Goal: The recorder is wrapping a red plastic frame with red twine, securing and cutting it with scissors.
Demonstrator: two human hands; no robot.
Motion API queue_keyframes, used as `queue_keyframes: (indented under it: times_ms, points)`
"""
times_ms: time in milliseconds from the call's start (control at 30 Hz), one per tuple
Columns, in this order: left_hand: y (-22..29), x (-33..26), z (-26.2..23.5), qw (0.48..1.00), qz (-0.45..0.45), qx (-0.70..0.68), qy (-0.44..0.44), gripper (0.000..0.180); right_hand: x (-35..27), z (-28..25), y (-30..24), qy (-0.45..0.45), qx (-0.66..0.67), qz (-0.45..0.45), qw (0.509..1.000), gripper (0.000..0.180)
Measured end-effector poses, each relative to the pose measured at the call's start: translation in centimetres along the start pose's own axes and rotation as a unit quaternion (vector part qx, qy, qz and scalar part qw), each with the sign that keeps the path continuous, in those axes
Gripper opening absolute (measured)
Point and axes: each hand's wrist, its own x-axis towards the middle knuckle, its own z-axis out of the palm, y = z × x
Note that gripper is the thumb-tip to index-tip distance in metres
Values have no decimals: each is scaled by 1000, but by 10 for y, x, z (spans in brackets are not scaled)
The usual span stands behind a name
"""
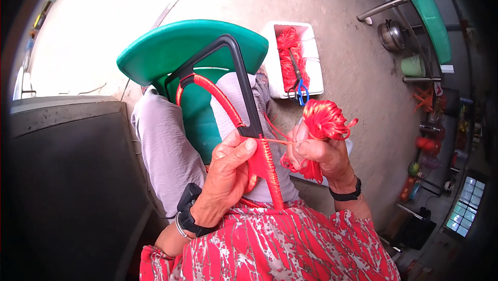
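Your left hand gripped the black frame where red cord wrapped it. Your right hand was closed around a red cord bundle, one strand taut between your hands.

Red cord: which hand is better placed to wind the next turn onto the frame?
Probably the right hand: it holds the red cord bundle, strand taut to the black frame. The left hand is clamped on the wrapped section.

Single head view, steeply downward, close above lap and floor.
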Motion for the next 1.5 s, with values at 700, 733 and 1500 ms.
queue_keyframes:
  times_ms: [700,733,1500]
  points:
    - [-14,15,-29,995,67,-67,-37,27,44,28,-54,-79,-586,-160,790,35]
    - [-15,13,-27,994,91,-51,-23,32,48,35,-52,-80,-587,-163,789,35]
    - [-10,16,-37,990,112,-88,-8,36,74,67,-21,-188,-699,-449,524,16]
